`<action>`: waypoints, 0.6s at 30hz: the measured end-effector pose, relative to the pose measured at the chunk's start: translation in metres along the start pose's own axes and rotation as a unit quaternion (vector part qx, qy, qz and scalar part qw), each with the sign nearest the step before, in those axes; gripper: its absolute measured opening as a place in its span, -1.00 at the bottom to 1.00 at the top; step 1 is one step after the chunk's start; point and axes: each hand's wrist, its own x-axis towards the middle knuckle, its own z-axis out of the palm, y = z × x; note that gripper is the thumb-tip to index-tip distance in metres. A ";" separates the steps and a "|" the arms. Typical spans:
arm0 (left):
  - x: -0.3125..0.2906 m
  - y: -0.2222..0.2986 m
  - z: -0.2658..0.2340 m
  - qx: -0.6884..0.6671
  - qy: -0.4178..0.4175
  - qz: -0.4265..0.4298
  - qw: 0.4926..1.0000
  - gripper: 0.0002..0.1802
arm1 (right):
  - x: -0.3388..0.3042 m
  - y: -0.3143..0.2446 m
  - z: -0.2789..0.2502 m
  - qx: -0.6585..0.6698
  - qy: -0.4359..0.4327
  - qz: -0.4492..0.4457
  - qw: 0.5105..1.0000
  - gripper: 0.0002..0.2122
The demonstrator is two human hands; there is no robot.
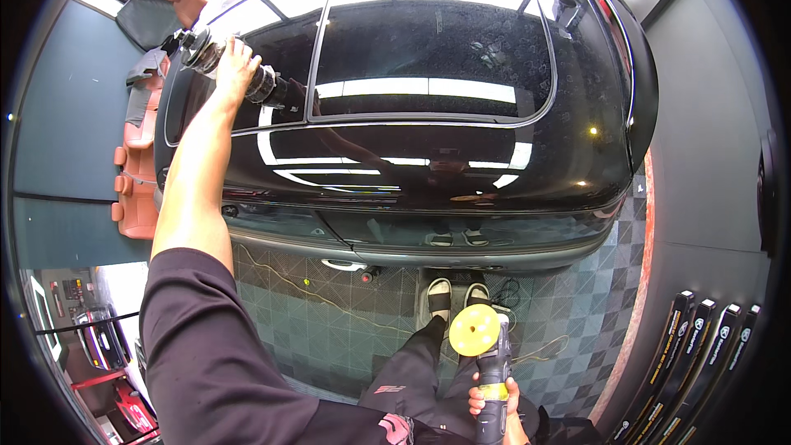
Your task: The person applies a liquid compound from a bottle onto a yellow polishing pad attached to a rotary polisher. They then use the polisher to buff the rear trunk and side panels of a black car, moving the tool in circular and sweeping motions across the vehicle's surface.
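My left arm reaches out over the roof of a black car [445, 156]. My left hand [236, 72] is closed on a dark, glossy, bottle-like object [206, 51] with a round black end, above the roof glass [428, 49]. Its exact kind is hard to make out. Low in the view, in front of my body, my right hand [494, 400] grips a black handheld polisher [493, 363] by its body. The polisher's round yellow pad [475, 328] faces up, apart from the car. Smeary marks and dust show on the glass.
My sandalled feet stand on a dark step [422, 305] beside the car. A thin cord [329, 301] trails over the tiled floor [329, 346]. Orange-brown car seats [136, 206] stand at the left. Several long black boxes [667, 354] lean at the lower right.
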 end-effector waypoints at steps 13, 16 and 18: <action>-0.008 0.010 0.002 0.019 0.003 0.015 1.000 -0.31 | 0.016 -0.006 0.017 -0.075 0.005 -0.001 0.997 -0.20; -0.016 0.004 0.002 0.029 0.025 0.026 0.999 -0.22 | 0.020 -0.005 0.026 -0.084 -0.003 0.007 0.996 -0.19; -0.026 0.001 -0.017 0.028 0.028 0.025 0.999 -0.20 | 0.022 -0.006 0.028 -0.105 -0.004 0.005 0.994 -0.19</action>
